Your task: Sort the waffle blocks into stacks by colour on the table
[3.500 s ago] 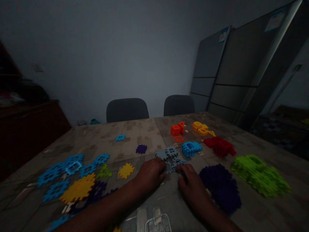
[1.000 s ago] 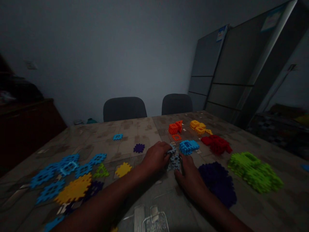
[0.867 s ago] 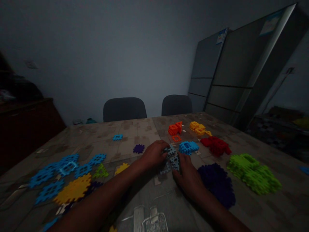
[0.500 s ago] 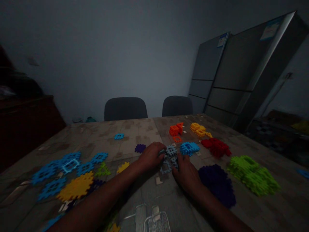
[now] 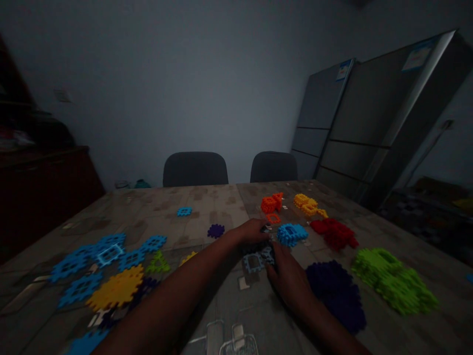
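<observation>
In the middle of the table, my left hand [image 5: 254,230] reaches over a small cluster of grey interlocking plastic pieces [image 5: 253,263], its fingers closed on the far side of them. From the right, my right hand [image 5: 286,266] grips the same cluster, fingers and thumb closed at its edge. One square grey frame piece shows below my left hand; the rest is partly covered by fingers and dim. A stack of blue pieces [image 5: 291,233] lies just beyond my right hand. Close to that hand's right side is a dark purple pile [image 5: 335,293].
Orange [image 5: 271,202], yellow [image 5: 308,204], red [image 5: 334,232] and lime green stacks [image 5: 393,278] line the right side. Loose blue pieces [image 5: 83,288] and a yellow stack [image 5: 117,287] lie left, near my left forearm. Two chairs [image 5: 195,168] stand behind the table.
My left hand has shifted slightly right and over the grey pieces, covering the upper one that showed before. My right hand stays at the cluster. The view has tilted a little upward.
</observation>
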Motion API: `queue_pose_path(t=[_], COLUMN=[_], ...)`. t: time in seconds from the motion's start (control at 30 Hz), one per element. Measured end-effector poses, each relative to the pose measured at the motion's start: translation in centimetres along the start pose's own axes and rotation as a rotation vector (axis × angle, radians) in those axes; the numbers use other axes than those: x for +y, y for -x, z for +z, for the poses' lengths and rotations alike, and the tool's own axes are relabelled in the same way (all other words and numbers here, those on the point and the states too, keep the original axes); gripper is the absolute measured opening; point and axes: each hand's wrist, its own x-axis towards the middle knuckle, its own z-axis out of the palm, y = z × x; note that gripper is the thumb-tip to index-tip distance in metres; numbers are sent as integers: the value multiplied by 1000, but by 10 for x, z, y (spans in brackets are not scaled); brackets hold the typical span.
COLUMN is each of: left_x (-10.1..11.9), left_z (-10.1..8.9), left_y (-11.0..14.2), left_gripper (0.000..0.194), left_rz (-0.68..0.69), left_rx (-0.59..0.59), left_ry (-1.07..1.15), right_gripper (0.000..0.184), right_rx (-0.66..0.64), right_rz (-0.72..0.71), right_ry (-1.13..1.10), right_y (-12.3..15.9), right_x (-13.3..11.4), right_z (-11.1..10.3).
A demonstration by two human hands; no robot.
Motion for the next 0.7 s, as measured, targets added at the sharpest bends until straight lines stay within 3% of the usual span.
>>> queue_pose_path(t=[0.3, 0.7], left_x=[-9, -9], left_z=[7, 6], left_y=[1, 3], left_gripper=[30, 25], left_rz=[53, 91], left_rx=[-10, -21], left_ry=[41, 75], right_gripper=[69, 58], right_rx=[76, -41], right_rz=[-25, 92], right_ry=[-108, -98], right_y=[1, 9], right_x=[8, -8], right_z=[10, -17])
